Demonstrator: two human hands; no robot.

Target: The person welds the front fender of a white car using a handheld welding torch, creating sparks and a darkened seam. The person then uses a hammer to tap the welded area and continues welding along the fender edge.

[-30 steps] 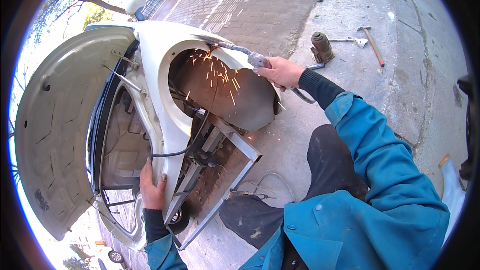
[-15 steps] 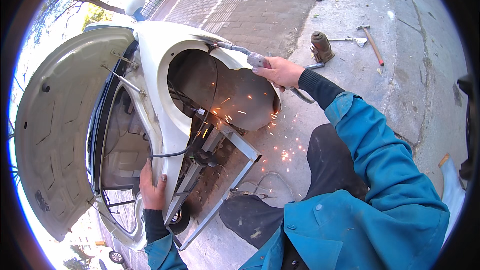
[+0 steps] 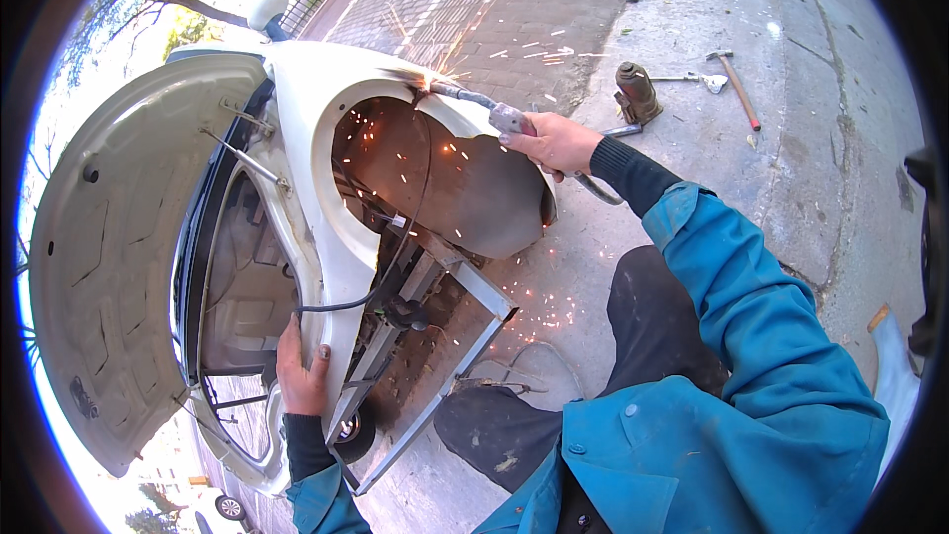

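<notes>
Right hand [image 3: 556, 141] grips the grinder [image 3: 473, 104] pointing left at the fender [image 3: 326, 99]; left hand [image 3: 301, 368] seemingly clasps its edge.

Roadside car repair: paved street [image 3: 514, 0], bottle jack [image 3: 638, 91]

white car body [image 3: 306, 168], blue jacket sleeve [image 3: 751, 316]

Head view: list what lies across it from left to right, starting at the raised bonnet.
Raised white car bonnet → left hand gripping the white wing edge → sparking tip of the grey angle grinder → right hand on the grinder → brown bottle jack → wooden-handled hammer.
</notes>
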